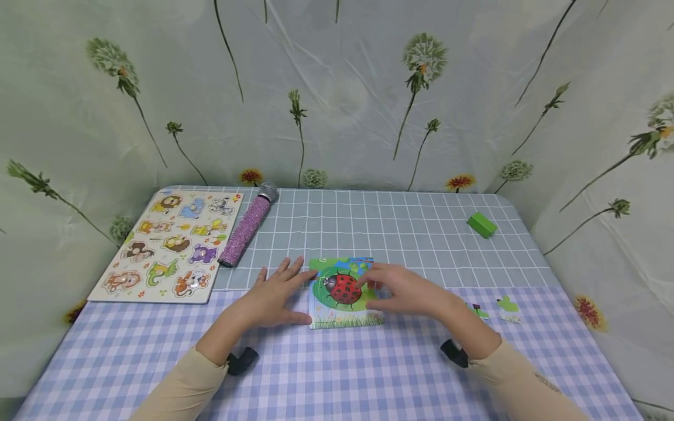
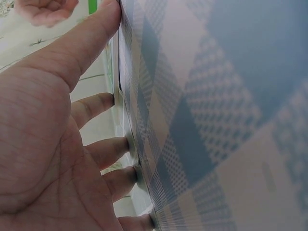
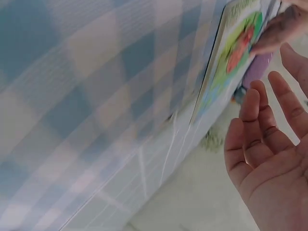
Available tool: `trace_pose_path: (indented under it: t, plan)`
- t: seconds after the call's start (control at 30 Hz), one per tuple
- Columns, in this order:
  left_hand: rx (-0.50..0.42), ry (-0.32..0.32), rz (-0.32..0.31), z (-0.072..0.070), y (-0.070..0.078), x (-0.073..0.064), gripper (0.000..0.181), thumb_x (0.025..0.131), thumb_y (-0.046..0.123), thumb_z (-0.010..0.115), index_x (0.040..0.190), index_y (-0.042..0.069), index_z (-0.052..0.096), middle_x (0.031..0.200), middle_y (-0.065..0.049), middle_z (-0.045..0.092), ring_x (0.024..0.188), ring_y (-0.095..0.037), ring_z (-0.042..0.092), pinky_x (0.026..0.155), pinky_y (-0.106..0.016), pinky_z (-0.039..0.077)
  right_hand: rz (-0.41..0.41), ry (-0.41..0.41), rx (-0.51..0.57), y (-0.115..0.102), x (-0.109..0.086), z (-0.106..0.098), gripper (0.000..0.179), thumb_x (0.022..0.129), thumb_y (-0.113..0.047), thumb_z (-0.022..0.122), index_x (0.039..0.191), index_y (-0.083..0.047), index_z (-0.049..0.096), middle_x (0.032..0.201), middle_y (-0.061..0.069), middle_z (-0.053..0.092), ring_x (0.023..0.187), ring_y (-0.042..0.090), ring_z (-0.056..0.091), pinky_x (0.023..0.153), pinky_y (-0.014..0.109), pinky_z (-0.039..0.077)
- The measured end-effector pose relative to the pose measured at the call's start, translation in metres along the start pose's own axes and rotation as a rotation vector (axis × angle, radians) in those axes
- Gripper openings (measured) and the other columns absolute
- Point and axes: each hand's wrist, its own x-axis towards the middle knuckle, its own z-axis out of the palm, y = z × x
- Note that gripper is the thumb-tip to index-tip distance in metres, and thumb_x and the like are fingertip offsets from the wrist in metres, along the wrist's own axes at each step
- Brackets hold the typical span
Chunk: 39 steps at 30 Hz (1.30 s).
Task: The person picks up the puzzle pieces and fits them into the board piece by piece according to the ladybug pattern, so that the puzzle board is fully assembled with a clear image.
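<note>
A ladybug jigsaw puzzle lies flat at the middle of the table, a red spotted beetle on a green round. My left hand is spread out at its left side, with thumb and index finger touching the left edge and the other fingertips resting on the table. Over the puzzle's right side hovers my right hand. Its fingers bend loosely in the right wrist view, with nothing between them. The left wrist view shows the left palm and straight fingers against the surface.
Two loose puzzle pieces lie to the right, partly behind the right forearm. A green block sits at the back right. At the left are a pink glittery microphone and an animal peg board. A floral cloth hangs behind.
</note>
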Motion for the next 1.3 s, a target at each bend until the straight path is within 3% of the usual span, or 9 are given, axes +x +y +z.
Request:
trace_pose_path:
  t: [0.5,0.67,0.87,1.3]
  plan:
    - [-0.008,-0.011,0.001,0.001,-0.001,-0.001,0.098,0.087,0.058,0.084,0.168,0.025,0.039,0.180,-0.017,0.018,0.166,-0.050,0.013,0.122,-0.087,0.009,0.190,0.125,0.076,0.032,-0.079,-0.030,0.050,0.092,-0.022,0.087,0.138,-0.013,0.069,0.126,0.002,0.073,0.108,0.024,0.068,0.095,0.047,0.058]
    - [0.003,-0.008,0.003,-0.001,0.000,-0.001,0.099,0.087,0.057,0.085,0.168,0.025,0.039,0.180,-0.017,0.018,0.166,-0.050,0.013,0.121,-0.087,0.009,0.270,0.157,0.074,0.042,-0.105,-0.035,0.058,0.088,-0.024,0.090,0.140,-0.012,0.068,0.133,0.006,0.072,0.109,0.025,0.068,0.093,0.044,0.059]
    - [-0.005,-0.011,0.001,-0.001,0.001,-0.002,0.099,0.087,0.057,0.085,0.168,0.024,0.039,0.180,-0.018,0.019,0.166,-0.050,0.013,0.122,-0.086,0.009,0.372,0.179,0.063,0.059,-0.134,-0.033,0.061,0.085,-0.024,0.092,0.139,-0.011,0.068,0.127,0.009,0.072,0.108,0.026,0.068,0.087,0.039,0.059]
    - [-0.012,-0.013,-0.002,-0.001,0.000,0.000,0.098,0.087,0.057,0.085,0.168,0.025,0.039,0.180,-0.017,0.017,0.166,-0.049,0.011,0.123,-0.086,0.007,0.498,0.146,0.060,0.083,-0.163,-0.027,0.065,0.081,-0.023,0.095,0.137,-0.004,0.069,0.119,0.011,0.074,0.101,0.023,0.068,0.082,0.036,0.056]
